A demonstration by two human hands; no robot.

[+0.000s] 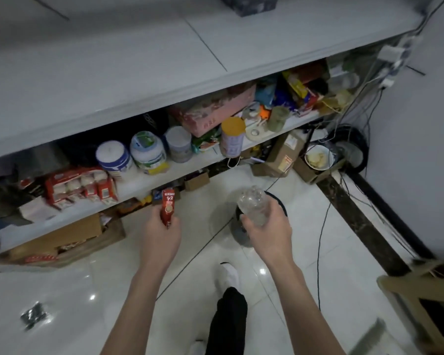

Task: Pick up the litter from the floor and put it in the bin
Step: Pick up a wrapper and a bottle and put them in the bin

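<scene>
Litter, part (a): where is it held?
— Your left hand [162, 231] grips a red packet [167, 208] upright, fingers curled round its lower end. Your right hand [267, 231] is wrapped round a clear plastic bottle [253, 203], held directly over the bin [281, 206]. A third piece, a crumpled dark and silvery scrap [34, 316], lies on the floor [113, 290] well to your left; it is too blurred to say what it is.

Part (b): what surrounds the bin?
— It stands on the floor in front of your white shoe [230, 275]. Just beyond it, under the bench [139, 60], runs a low shelf [208, 157] crowded with tins [113, 155], jars and packets. Cardboard boxes [285, 155] and a white bowl [318, 156] sit in the corner to the right.

Part (c): what lies in your way?
— Thin black cables [321, 252] trail across the floor on the right of the bin, and one runs up to it. The packet in your left hand is close to the shelf edge.
</scene>
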